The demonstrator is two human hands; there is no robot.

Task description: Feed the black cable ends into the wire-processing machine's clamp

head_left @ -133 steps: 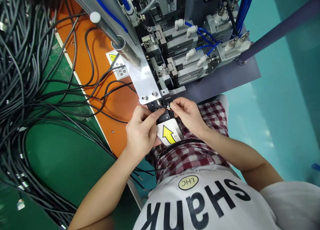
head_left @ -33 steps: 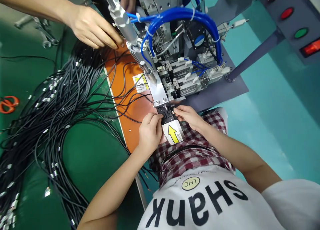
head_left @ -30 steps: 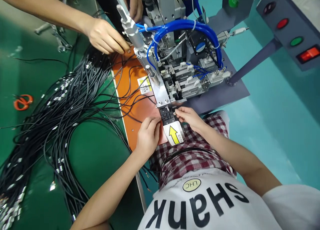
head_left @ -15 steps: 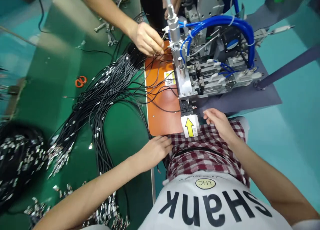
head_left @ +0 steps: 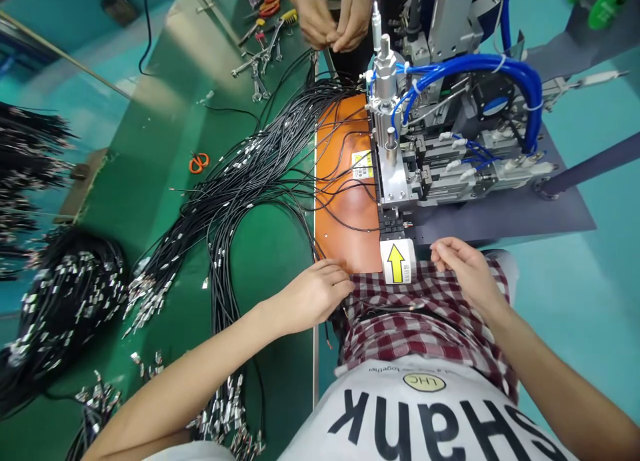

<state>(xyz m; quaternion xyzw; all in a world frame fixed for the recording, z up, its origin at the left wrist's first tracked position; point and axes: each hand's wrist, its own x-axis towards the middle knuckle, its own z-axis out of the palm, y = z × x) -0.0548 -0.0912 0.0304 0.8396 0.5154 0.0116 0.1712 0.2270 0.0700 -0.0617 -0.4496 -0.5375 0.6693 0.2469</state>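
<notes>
My left hand (head_left: 323, 291) rests by the near edge of the orange plate (head_left: 347, 247), fingers curled down and closed. Black cables (head_left: 300, 217) run to its knuckles and a cable end hangs below it; what the fingers hold is hidden. In front of the machine's near end, my right hand (head_left: 463, 267) hovers with thumb and fingertips pinched together; anything between them is too small to name. Between the hands is a white label (head_left: 399, 262) with a yellow arrow. Several cables cross the plate into a black slotted rail (head_left: 393, 226), one stripped end sticking out.
A machine (head_left: 397, 174) with blue air hoses (head_left: 530, 87) stands right of the plate. Cable bundles (head_left: 270, 141) cover the green table (head_left: 265, 247), with orange-handled scissors (head_left: 199, 163) and wrenches (head_left: 257, 81) beyond. A co-worker's hands (head_left: 333, 21) are at the far side.
The view has shifted, moving the scene rightward. The co-worker's hand has left the cables by the machine, and both co-worker's hands now meet farther back. My hands stay near the same places.
</notes>
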